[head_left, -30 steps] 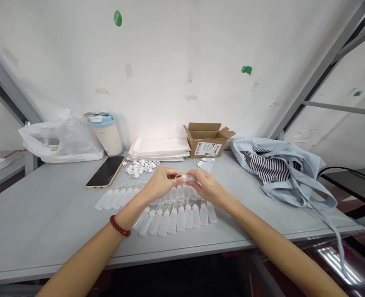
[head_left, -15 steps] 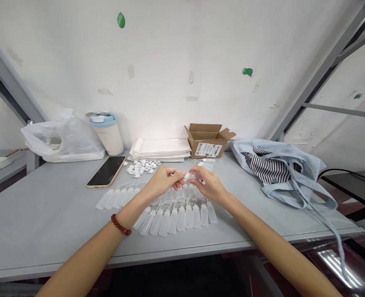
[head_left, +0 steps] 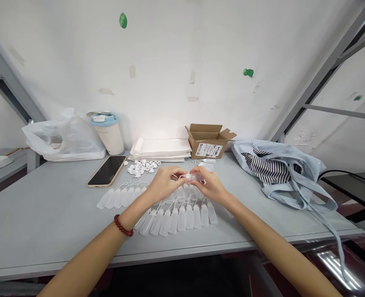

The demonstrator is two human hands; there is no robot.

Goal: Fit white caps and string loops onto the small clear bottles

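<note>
My right hand is closed round a small translucent squeeze bottle, held on its side above the table. At the bottle's neck end, the fingers of my left hand pinch its white cap, and a thin white strip loops out beside them. Below my hands lie rows of similar bottles with white caps and thin curved strips. Part of the rear row is hidden behind my hands. Loose white caps are heaped just beyond my left hand.
On the grey table lies a phone at left, near a tumbler and a plastic bag. A stack of white sheets and an open carton stand at the back. A blue cloth bag lies right.
My left fingers have shifted slightly at the cap, and the thin strip now loops out more visibly. My right hand keeps hold of the bottle in nearly the same place.
</note>
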